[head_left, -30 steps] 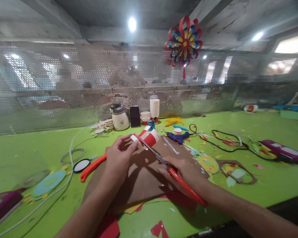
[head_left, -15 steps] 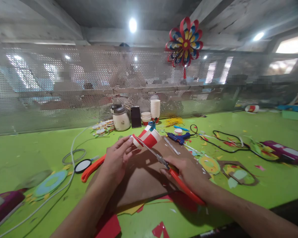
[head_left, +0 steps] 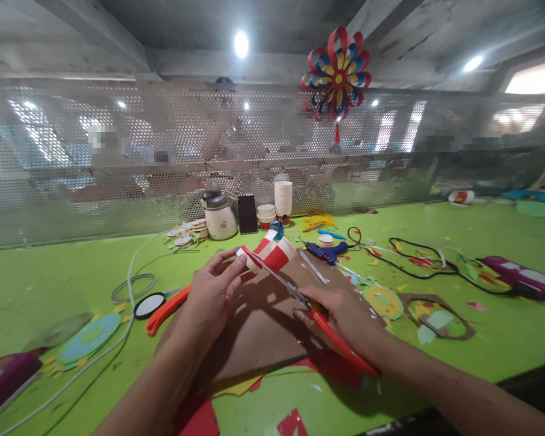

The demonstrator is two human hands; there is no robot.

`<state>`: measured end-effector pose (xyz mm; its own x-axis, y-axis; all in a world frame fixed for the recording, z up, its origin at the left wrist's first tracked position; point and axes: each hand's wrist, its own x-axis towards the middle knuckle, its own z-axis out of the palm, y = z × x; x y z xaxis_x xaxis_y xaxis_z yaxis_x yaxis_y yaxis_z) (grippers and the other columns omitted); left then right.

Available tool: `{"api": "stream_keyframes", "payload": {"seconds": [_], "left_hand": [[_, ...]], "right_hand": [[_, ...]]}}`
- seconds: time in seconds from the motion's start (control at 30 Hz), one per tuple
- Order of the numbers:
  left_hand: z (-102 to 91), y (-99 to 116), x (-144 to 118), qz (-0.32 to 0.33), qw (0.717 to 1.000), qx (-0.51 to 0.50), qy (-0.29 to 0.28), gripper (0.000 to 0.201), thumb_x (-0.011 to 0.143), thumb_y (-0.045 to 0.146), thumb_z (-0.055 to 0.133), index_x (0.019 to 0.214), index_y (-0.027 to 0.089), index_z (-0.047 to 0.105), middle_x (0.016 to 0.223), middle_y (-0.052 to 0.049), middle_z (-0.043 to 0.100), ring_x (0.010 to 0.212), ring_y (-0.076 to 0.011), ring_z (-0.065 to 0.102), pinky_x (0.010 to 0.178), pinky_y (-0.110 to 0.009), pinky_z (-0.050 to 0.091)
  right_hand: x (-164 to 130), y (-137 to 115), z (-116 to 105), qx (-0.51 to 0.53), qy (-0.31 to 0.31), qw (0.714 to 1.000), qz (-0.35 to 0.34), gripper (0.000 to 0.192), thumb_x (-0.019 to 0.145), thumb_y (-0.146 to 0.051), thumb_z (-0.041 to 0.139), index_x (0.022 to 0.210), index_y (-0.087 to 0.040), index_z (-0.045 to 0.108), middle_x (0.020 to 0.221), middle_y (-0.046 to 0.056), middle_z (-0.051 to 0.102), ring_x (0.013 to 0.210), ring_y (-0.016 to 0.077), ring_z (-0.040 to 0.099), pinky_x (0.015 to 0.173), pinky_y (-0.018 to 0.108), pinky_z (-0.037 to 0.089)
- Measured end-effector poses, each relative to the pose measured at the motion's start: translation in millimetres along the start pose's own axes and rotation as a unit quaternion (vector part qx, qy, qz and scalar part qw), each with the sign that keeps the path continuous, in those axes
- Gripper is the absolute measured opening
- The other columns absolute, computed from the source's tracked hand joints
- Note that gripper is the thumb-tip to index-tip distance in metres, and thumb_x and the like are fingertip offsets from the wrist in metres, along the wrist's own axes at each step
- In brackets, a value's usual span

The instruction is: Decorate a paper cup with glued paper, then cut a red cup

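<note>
Between finger and thumb, my left hand [head_left: 215, 287] grips the near-left edge of a red and white paper cup [head_left: 279, 254], which is partly cut and lies tilted above a brown cardboard sheet [head_left: 245, 345]. My right hand [head_left: 340, 315] is closed round the scissors [head_left: 340, 345], which have orange-red handles. The scissors' blades point up and left, against the cut part of the cup near my left fingertips. Another orange handle [head_left: 168, 312] shows at the left, partly hidden behind my left wrist.
A blue glue gun [head_left: 327, 251] and a white pen-like tool [head_left: 313, 267] lie right of the cup. Behind stand a kettle [head_left: 220, 219], a phone [head_left: 247, 214] and stacked paper cups [head_left: 283, 197]. Cables and paper scraps spread rightward; a white cable [head_left: 131, 272] crosses the left.
Hands, cup and scissors keep nearly the same pose. The whole view has shifted slightly; the scissors' blades look a little closer together.
</note>
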<state>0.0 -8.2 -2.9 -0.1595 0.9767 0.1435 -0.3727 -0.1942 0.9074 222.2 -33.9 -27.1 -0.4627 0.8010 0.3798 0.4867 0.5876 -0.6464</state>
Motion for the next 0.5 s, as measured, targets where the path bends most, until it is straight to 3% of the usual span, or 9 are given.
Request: {"api": "stream_keyframes", "payload": {"seconds": [0.33,0.5], "left_hand": [[3.5,0.9,-2.0,0.000,1.000,-0.005,0.023,0.036,0.061,0.025,0.086,0.091,0.016,0.067,0.090,-0.006,0.073,0.078,-0.0176,0.070,0.079,-0.032,0.056],[4.1,-0.2,-2.9,0.003,1.000,0.010,0.025,0.039,0.064,0.031,0.084,0.095,0.015,0.065,0.091,-0.008,0.072,0.081,-0.0195,0.070,0.085,-0.037,0.055]], "right_hand": [[-0.7,-1.4,1.3,-0.007,0.013,1.000,-0.018,0.024,0.088,-0.020,0.055,0.107,-0.025,0.070,0.096,0.001,0.075,0.079,0.0176,0.068,0.075,0.027,0.050],[-1.5,-2.9,2.2,-0.024,0.023,0.999,-0.006,0.024,0.088,-0.023,0.055,0.107,-0.026,0.070,0.089,0.001,0.075,0.077,0.0180,0.068,0.074,0.027,0.050]]}}
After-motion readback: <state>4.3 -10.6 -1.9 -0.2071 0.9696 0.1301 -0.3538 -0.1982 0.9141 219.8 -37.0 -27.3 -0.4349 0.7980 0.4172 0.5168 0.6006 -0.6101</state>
